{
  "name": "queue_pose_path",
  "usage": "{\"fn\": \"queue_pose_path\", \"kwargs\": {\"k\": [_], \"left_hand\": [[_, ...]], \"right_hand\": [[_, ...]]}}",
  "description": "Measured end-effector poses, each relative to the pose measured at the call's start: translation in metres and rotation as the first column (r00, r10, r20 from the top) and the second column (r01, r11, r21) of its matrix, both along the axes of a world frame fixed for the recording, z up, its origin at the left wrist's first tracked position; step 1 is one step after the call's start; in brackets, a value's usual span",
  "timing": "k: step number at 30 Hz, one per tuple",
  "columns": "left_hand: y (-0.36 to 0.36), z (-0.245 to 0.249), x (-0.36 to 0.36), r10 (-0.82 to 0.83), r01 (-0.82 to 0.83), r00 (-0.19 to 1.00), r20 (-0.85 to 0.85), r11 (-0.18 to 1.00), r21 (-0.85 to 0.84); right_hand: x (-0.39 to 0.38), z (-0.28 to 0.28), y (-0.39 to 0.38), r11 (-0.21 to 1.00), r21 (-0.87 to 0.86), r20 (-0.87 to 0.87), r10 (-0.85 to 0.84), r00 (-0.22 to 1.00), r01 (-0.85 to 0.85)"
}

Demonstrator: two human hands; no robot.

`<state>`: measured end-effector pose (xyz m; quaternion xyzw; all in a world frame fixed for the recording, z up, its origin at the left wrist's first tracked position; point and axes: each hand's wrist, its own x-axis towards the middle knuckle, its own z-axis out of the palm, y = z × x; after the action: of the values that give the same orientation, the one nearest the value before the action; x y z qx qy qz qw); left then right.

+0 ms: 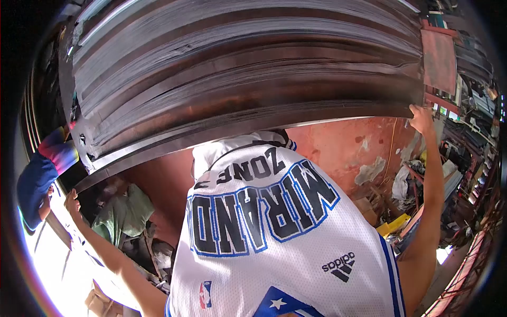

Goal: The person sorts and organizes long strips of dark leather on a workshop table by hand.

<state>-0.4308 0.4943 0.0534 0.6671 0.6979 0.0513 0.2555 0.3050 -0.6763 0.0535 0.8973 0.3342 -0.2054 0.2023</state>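
Observation:
A wide, dark brown ribbed metal panel fills the upper part of the view, with pale scuffed streaks along its ridges. Its near edge slants, lower at the left than at the right. My left hand is closed on the panel's near left corner. At the near right corner, my right hand has its fingers wrapped round the edge, partly hidden. Both my arms reach out on either side of my white jersey.
Another person in a dark blue shirt stands beyond my left hand. Below the panel lies a worn reddish surface. A green sack is at the left; a yellow object and piled scrap are at the right.

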Motion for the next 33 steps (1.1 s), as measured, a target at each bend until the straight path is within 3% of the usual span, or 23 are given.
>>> {"fn": "queue_pose_path", "kwargs": {"k": [5,15,17,20,22,26,27,31,32,33], "left_hand": [[-0.027,-0.006,0.014,-0.024,0.024,0.996,-0.081,1.000,0.004],[-0.040,-0.013,0.022,0.070,-0.068,0.997,-0.032,0.996,0.060],[-0.041,-0.015,0.025,0.005,-0.006,1.000,-0.031,1.000,-0.027],[-0.035,-0.019,0.029,0.012,-0.013,1.000,-0.008,0.997,-0.079],[-0.013,-0.023,0.017,0.014,-0.022,0.999,-0.043,0.980,-0.195],[-0.048,-0.026,0.041,0.020,-0.019,0.995,0.100,1.000,-0.019],[-0.056,-0.026,0.049,0.025,-0.024,0.995,0.097,1.000,-0.013],[-0.074,-0.030,0.062,0.047,-0.049,0.998,0.041,0.997,0.053],[-0.073,-0.033,0.062,0.051,-0.054,0.997,0.060,0.997,0.052],[-0.071,-0.037,0.059,0.054,-0.058,0.995,0.079,0.997,0.049]], "right_hand": [[0.000,-0.013,-0.004,0.998,-0.054,-0.028,-0.027,0.999,0.026],[0.001,-0.027,0.001,0.997,-0.052,0.023,-0.062,0.998,0.063],[0.003,-0.033,0.002,0.995,-0.088,0.018,-0.040,0.999,0.041],[-0.001,-0.035,0.010,0.967,-0.148,0.024,-0.208,0.978,0.209],[0.001,-0.035,0.005,0.973,-0.161,0.024,-0.162,0.986,0.164],[0.006,-0.037,-0.001,0.968,-0.205,0.058,-0.137,0.989,0.147],[0.007,-0.038,0.001,0.953,-0.255,0.068,-0.153,0.986,0.165],[0.004,-0.040,0.003,0.958,-0.165,0.121,-0.216,0.969,0.234],[0.008,-0.035,0.016,0.898,-0.325,0.060,-0.293,0.954,0.296],[0.005,-0.039,0.015,0.899,-0.323,0.062,-0.292,0.954,0.296]]}}
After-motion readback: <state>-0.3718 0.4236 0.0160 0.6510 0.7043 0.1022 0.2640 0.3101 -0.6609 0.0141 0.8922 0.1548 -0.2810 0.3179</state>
